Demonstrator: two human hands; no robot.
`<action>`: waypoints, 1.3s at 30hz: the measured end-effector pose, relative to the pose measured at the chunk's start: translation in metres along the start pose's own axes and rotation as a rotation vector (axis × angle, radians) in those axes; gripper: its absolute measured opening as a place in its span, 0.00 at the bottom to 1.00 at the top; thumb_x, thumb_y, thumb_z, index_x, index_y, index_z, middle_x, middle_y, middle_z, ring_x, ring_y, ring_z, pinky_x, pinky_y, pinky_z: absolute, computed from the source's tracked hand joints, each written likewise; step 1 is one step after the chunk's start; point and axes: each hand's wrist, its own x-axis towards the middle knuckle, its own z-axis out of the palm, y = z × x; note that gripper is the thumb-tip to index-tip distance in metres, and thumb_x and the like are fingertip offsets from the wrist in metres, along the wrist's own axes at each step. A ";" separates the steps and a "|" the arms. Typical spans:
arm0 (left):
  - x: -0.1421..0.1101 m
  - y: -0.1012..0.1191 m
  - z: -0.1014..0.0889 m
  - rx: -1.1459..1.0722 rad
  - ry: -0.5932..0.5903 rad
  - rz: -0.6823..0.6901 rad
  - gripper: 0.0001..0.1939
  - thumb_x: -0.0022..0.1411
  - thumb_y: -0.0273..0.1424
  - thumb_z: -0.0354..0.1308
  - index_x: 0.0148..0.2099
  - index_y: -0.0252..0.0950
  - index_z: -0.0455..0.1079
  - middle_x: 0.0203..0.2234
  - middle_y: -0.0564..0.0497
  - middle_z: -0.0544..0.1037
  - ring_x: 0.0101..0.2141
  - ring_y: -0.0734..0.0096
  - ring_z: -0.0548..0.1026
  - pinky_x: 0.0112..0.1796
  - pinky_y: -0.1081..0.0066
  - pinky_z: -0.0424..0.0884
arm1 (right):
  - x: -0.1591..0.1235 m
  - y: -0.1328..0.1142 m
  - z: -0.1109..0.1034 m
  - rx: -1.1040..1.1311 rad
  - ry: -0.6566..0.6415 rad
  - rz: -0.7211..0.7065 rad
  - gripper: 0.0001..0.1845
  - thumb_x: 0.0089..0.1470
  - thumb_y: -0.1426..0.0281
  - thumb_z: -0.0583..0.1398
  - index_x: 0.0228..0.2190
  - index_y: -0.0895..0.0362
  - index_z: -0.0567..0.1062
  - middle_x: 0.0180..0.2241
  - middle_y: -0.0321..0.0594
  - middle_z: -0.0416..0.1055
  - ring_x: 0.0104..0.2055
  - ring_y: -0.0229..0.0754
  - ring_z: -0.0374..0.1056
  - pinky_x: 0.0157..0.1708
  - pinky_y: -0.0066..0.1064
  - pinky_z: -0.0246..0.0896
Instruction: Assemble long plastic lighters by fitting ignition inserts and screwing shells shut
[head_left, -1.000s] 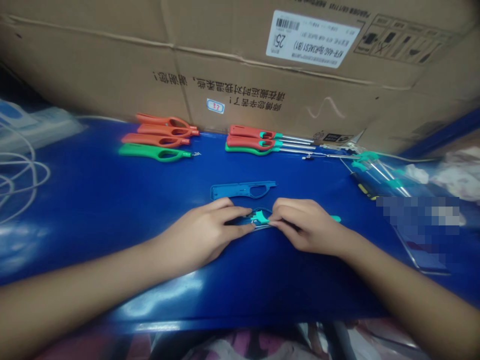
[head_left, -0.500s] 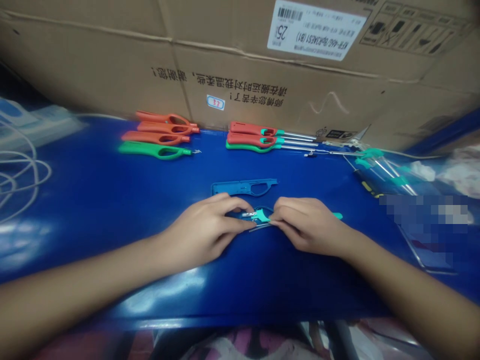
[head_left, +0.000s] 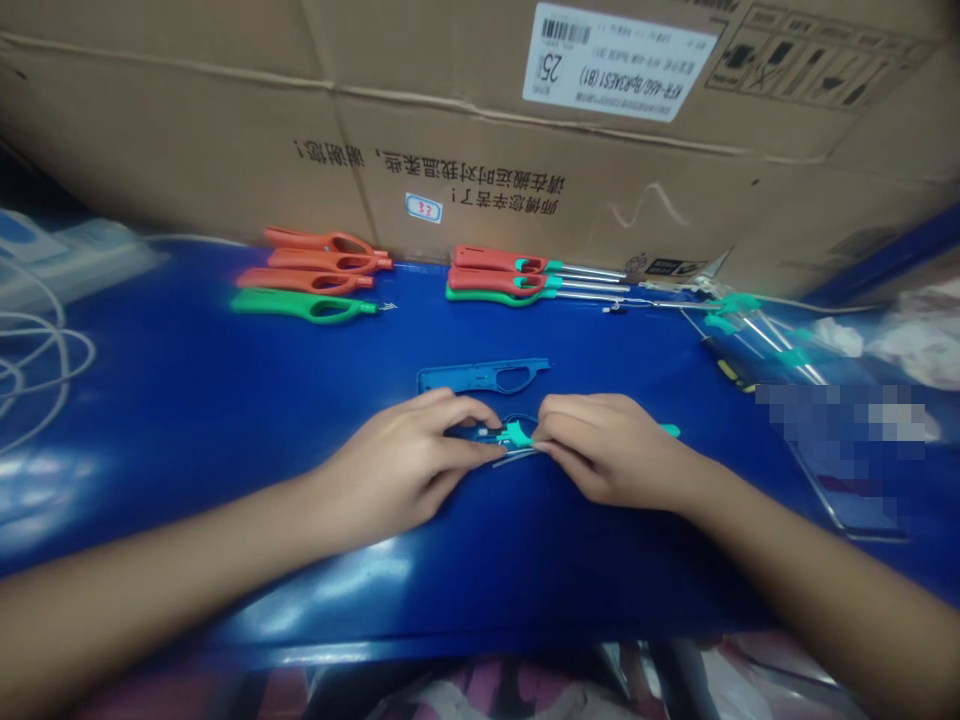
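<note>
At the middle of the blue table (head_left: 525, 590), a small turquoise piece (head_left: 517, 434) is pinched at its right side by the right hand (head_left: 600, 445); from the left it is framed by the left hand (head_left: 416, 455), thumb and forefinger spread, and whether anything is gripped there cannot be told. Just beyond, a blue shell (head_left: 472, 378) is seen; far left, orange handles (head_left: 307, 280) are lined up.

Pale glare streaks the blue tabletop (head_left: 187, 390), edges blurring.
</note>
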 end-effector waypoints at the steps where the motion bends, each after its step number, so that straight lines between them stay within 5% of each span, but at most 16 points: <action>1: 0.000 0.000 0.000 -0.006 -0.003 -0.003 0.19 0.69 0.24 0.52 0.55 0.46 0.77 0.53 0.47 0.76 0.47 0.60 0.76 0.45 0.61 0.75 | 0.000 0.000 0.000 -0.012 0.007 -0.011 0.11 0.66 0.72 0.51 0.34 0.57 0.71 0.31 0.39 0.69 0.31 0.39 0.60 0.31 0.30 0.53; 12: 0.001 0.003 0.000 -0.090 0.004 -0.022 0.18 0.70 0.24 0.52 0.55 0.45 0.77 0.52 0.46 0.76 0.49 0.61 0.74 0.48 0.60 0.73 | 0.000 -0.003 0.002 -0.099 0.045 -0.053 0.13 0.67 0.72 0.50 0.32 0.57 0.71 0.29 0.38 0.69 0.28 0.39 0.59 0.29 0.32 0.50; 23: 0.002 0.002 0.000 -0.082 -0.008 -0.005 0.18 0.70 0.23 0.52 0.55 0.44 0.77 0.52 0.45 0.75 0.49 0.61 0.73 0.48 0.59 0.72 | -0.001 -0.003 -0.003 -0.050 -0.020 -0.019 0.13 0.65 0.73 0.52 0.31 0.57 0.73 0.31 0.38 0.69 0.31 0.38 0.61 0.31 0.31 0.52; 31: 0.000 0.003 0.002 0.000 0.004 0.027 0.19 0.71 0.23 0.51 0.56 0.44 0.76 0.54 0.44 0.74 0.50 0.58 0.73 0.48 0.56 0.73 | 0.002 -0.008 -0.010 -0.206 -0.125 -0.046 0.07 0.60 0.77 0.55 0.33 0.57 0.73 0.33 0.40 0.70 0.32 0.40 0.62 0.26 0.34 0.43; 39: 0.002 0.002 0.002 0.041 0.022 0.106 0.19 0.70 0.22 0.53 0.58 0.39 0.74 0.58 0.53 0.76 0.44 0.63 0.71 0.46 0.63 0.75 | 0.004 -0.012 -0.013 -0.271 -0.193 -0.037 0.07 0.60 0.76 0.57 0.37 0.56 0.75 0.35 0.40 0.71 0.32 0.41 0.64 0.26 0.35 0.43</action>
